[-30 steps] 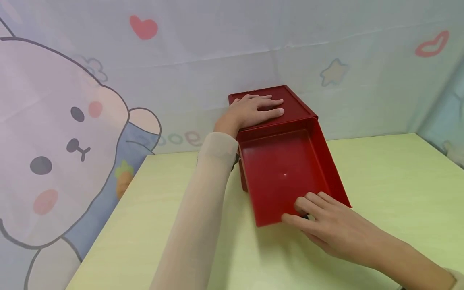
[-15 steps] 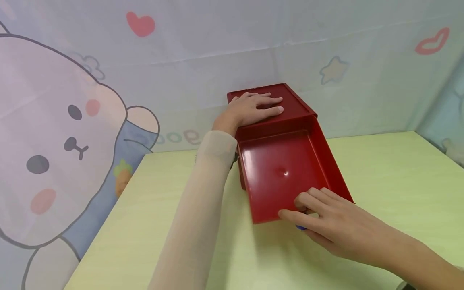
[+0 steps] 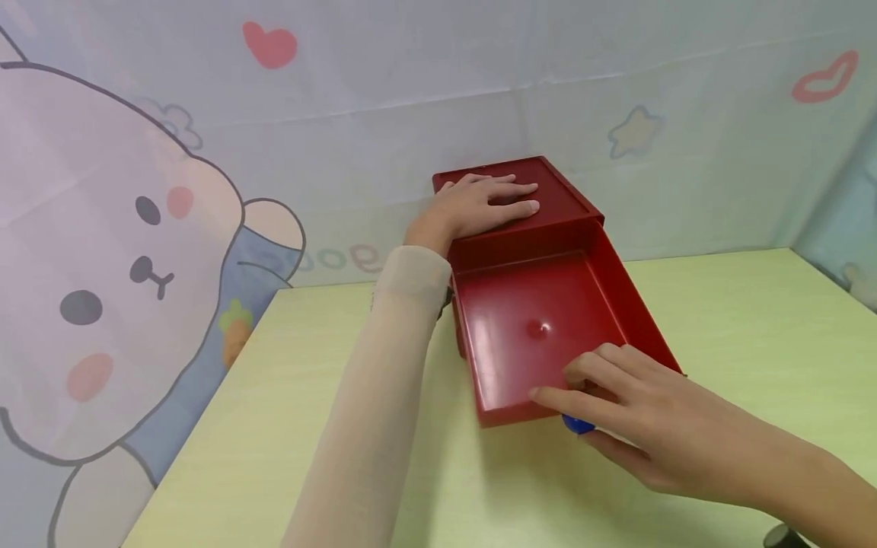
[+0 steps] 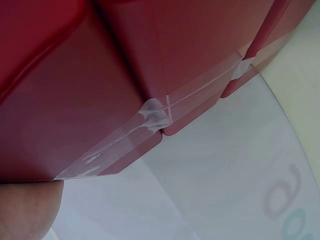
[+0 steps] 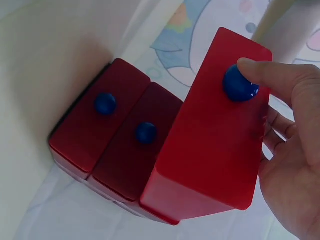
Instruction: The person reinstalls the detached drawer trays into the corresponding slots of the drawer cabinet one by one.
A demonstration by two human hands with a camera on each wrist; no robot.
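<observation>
Right hand (image 3: pixel 658 434) half hides blue knob (image 3: pixel 578 424).

No readable text, brand or number anywhere. Backdrop cloth (image 3: pixel 384 114) has only pics: hearts, star, lips, bunny w/ carrot. Partial rounded glyphs low on the cloth near the table edge (image 3: pixel 342 260), maybe "g/o" shapes, cut off by the sleeve, can't make out. Red drawer unit (image 3: pixel 548 198): no label.
</observation>
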